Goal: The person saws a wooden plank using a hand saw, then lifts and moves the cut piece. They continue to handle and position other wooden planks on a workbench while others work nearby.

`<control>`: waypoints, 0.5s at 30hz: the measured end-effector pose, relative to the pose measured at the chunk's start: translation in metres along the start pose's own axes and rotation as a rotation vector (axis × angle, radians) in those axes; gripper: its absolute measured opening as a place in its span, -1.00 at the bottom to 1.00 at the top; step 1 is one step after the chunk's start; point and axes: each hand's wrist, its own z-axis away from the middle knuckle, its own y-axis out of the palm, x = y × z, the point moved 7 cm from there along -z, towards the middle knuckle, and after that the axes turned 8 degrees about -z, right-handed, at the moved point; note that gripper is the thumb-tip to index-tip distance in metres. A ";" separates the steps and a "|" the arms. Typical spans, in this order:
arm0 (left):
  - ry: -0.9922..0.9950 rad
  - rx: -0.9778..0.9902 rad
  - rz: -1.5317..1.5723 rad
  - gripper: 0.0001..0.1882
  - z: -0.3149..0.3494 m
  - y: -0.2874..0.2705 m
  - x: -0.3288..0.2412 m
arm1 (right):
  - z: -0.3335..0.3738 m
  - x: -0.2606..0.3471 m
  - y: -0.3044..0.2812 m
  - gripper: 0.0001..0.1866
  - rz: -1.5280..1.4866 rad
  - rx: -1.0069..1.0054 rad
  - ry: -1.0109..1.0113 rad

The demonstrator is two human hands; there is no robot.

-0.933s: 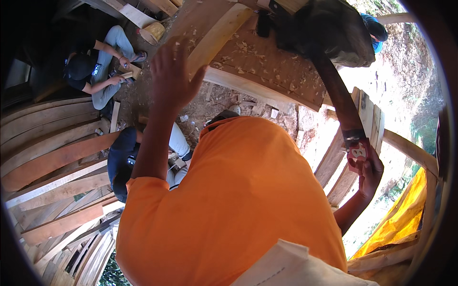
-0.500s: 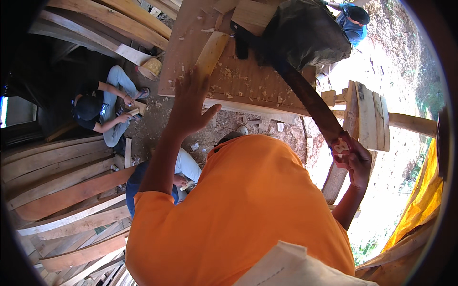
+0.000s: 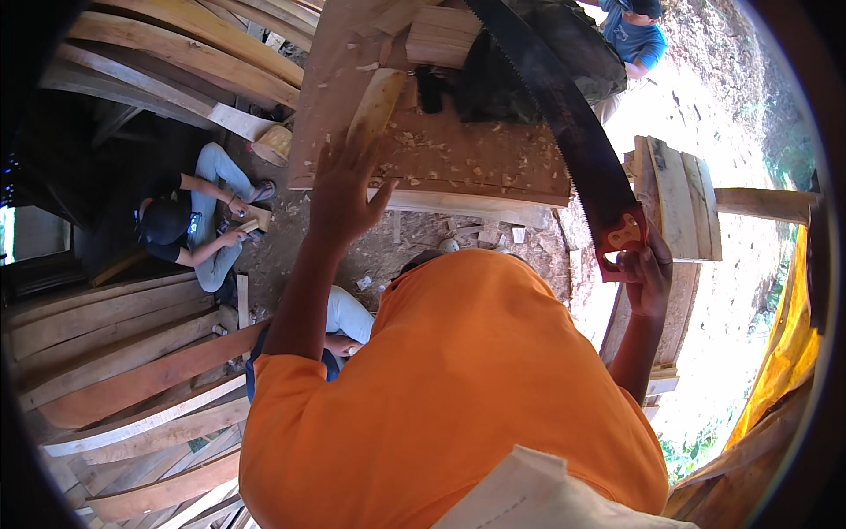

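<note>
My right hand point(image 3: 646, 275) grips the red handle of a handsaw point(image 3: 564, 115). The saw's long dark blade slants up and to the left, and its tip runs off the upper edge of the view. My left hand point(image 3: 351, 196) is open, its fingers spread over the near edge of a wooden workbench point(image 3: 330, 97). Just beyond those fingertips lies a pale wood piece point(image 3: 381, 99); whether they touch it I cannot tell. Beside that piece is a small black object point(image 3: 429, 91) whose kind is unclear.
Wood shavings litter the bench. A dark cloth or bag point(image 3: 502, 84) and a wood block point(image 3: 443, 37) lie farther back. Boards point(image 3: 670, 198) stand at the right. Lumber point(image 3: 123, 335) is stacked at the left, near a seated person point(image 3: 167, 207). Another person point(image 3: 636, 40) is at the far right.
The saw and my right hand have shifted slightly left, and the blade has turned to stand steeper with its broad side more in view. My left hand stays open near the wood piece.
</note>
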 end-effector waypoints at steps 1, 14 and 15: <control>-0.069 -0.053 -0.010 -0.27 -0.002 -0.003 0.006 | -0.002 0.000 0.001 -0.23 0.014 0.019 0.014; -0.679 -0.168 0.272 -0.30 0.035 -0.013 0.086 | -0.044 -0.035 0.125 -0.41 -0.219 0.297 0.170; -0.734 -0.206 0.387 -0.32 0.045 -0.013 0.102 | -0.049 -0.034 0.143 -0.41 -0.165 0.336 0.127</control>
